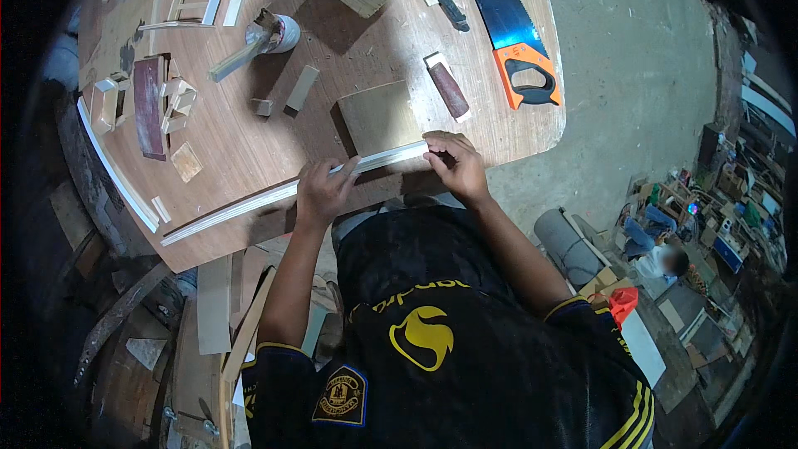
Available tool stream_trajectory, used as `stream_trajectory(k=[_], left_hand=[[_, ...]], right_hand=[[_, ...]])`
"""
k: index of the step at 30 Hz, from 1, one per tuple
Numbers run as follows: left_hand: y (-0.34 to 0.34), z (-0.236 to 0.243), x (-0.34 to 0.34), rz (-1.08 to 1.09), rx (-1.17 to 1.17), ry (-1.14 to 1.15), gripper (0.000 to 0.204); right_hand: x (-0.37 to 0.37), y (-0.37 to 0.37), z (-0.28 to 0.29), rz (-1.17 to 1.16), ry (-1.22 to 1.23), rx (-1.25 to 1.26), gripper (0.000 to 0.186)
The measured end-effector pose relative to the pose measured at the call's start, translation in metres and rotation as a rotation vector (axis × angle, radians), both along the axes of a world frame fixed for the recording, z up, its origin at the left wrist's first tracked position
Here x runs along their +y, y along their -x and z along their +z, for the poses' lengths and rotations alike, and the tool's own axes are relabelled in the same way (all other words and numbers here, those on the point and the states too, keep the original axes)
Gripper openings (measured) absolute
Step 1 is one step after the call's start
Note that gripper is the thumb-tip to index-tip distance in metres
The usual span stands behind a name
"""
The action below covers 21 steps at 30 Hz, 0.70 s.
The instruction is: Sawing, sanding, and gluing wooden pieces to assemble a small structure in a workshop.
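- Grey concrete floor spreads beyond the right side of the wood-grain table, whose far-right and near-right outline curves round.
- Long, thin white strips, lying side by side, run slantwise along the table's near edge; their left end reaches close to the near-left corner.
- Left hand bends its fingers over the strips, gripping them partway along, its wrist above the near edge.
- Right hand pinches the strips' right end between thumb and fingers.
- Just beyond the strips, between the hands, sits a flat wooden block; whether they touch is hard to tell.
- An orange-handled handsaw lies near the right edge, with a band of tabletop between it and the right hand.
- A small maroon block lies between the saw and the flat block.
- Leftward, open tabletop stretches from the left hand to a maroon-topped wooden piece.
- A curved white strip follows the left edge.
- Further back, a brush leans from a white cup.
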<state>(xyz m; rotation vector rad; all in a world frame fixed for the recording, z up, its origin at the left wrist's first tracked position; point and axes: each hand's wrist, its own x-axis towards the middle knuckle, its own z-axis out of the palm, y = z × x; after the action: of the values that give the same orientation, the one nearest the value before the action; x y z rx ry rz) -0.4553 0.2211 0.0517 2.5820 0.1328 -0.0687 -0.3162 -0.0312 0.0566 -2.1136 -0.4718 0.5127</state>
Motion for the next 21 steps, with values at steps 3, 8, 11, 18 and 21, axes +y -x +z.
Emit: stream_trajectory(k=[3,8,11,18,21], left_hand=[[0.0,0.0,0.0022,-0.009,-0.022,0.017,0.038],[0.0006,0.0028,0.0012,-0.012,0.006,0.006,0.039],[0.0017,0.0035,0.0017,-0.006,0.036,0.023,0.039],[0.0027,0.0038,0.003,-0.011,0.012,0.025,0.037],[0.0015,0.006,0.005,-0.02,0.055,0.031,0.038]], right_hand=[[-0.0013,-0.0018,0.0024,0.018,0.046,0.04,0.026],[-0.001,-0.0035,0.0017,0.038,0.048,0.039,0.027],[-0.001,-0.0033,0.0034,0.042,0.075,0.08,0.027],[-0.0008,-0.0036,0.0043,0.069,0.069,0.082,0.028],[-0.001,-0.0032,0.0042,0.07,0.041,0.112,0.027]])
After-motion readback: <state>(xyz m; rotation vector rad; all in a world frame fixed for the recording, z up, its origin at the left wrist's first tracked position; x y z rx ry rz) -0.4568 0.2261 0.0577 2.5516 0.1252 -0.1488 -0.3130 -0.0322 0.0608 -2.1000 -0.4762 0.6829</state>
